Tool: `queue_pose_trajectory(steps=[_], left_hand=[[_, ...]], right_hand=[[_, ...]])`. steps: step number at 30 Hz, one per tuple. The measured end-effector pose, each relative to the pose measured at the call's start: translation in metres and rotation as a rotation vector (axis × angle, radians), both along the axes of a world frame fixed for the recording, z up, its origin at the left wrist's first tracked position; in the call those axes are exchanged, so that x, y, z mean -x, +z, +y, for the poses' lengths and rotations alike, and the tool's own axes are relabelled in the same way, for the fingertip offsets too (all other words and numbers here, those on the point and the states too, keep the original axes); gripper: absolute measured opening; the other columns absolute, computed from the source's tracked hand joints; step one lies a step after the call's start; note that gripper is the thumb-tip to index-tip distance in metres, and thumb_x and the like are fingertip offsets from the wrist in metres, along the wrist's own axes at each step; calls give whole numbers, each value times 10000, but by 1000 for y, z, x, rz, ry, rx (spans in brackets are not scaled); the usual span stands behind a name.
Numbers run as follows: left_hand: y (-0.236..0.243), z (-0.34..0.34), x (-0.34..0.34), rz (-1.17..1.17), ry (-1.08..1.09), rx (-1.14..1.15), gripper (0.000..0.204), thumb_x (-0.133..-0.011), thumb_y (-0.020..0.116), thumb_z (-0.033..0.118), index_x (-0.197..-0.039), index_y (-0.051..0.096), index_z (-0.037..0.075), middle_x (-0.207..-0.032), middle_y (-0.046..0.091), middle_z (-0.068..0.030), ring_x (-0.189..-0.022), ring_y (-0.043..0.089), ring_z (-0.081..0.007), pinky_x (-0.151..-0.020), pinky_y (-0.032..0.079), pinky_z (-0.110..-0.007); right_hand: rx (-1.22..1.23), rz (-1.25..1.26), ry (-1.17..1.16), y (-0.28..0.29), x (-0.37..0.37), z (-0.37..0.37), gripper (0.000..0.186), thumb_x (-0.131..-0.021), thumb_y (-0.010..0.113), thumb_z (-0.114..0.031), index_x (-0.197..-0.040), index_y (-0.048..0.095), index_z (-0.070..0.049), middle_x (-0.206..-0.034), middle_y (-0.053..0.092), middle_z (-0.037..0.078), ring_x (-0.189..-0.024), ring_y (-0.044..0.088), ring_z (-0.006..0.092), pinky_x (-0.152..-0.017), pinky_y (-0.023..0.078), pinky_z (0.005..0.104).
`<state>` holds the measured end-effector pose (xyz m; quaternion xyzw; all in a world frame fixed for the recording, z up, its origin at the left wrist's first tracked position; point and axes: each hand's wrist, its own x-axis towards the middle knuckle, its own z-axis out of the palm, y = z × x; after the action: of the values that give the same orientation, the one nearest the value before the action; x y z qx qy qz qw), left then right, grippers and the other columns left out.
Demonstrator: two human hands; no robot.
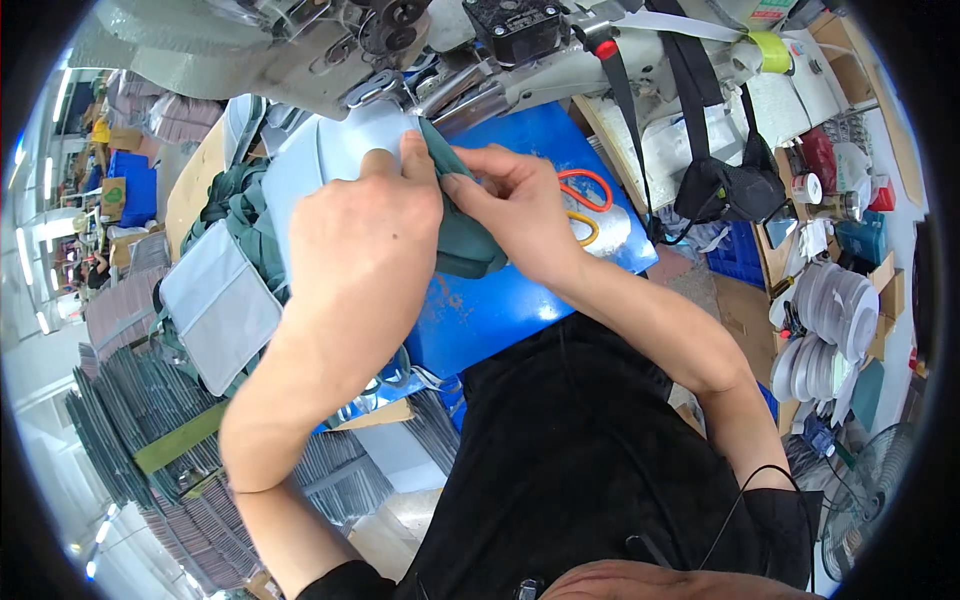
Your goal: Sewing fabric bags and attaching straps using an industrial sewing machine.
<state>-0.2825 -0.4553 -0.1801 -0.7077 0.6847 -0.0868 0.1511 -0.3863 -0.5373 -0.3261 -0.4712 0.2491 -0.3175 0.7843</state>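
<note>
A sewn fabric piece, pale grey-blue panel [342, 148] with dark green cloth [470, 243] along its right side, lies under the sewing machine [440, 85]. My left hand [362, 225] bears down on the panel close to the machine's presser foot, its thumb and forefinger at the seam and its other fingers mostly hidden. The green edge is pinched between the thumb and fingers of my right hand [522, 205]. Just right of that hand, scissors with one red-orange and one yellow handle loop [585, 228] rest on the blue work surface [480, 335].
More green cloth [235, 215] and a grey panel [222, 305] are heaped at the left. Stacks of flat panels [120, 420] stand beyond them. A black strap holder [725, 185] hangs at the right, near white tape rolls [835, 310] and a fan [865, 500].
</note>
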Motion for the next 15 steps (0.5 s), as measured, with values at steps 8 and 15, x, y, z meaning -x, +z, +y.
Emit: queue_pose_trajectory(steps=[8, 15], left_hand=[[-17, -6, 17, 17, 86, 82, 574, -787, 728, 44, -1325, 603, -112, -898, 696, -159, -678, 744, -275, -548, 579, -360], [-30, -26, 15, 277, 290, 194, 358, -892, 638, 91, -1216, 602, -57, -916, 701, -238, -749, 700, -437, -653, 553, -514]], right_hand=[[271, 61, -37, 4, 9, 1, 303, -904, 749, -79, -1205, 777, -70, -843, 590, 2, -628, 431, 36, -554, 352, 236], [356, 8, -114, -1, -13, -12, 277, -938, 720, -124, -1204, 762, -57, -897, 638, 58, -688, 556, 116, -612, 452, 281]])
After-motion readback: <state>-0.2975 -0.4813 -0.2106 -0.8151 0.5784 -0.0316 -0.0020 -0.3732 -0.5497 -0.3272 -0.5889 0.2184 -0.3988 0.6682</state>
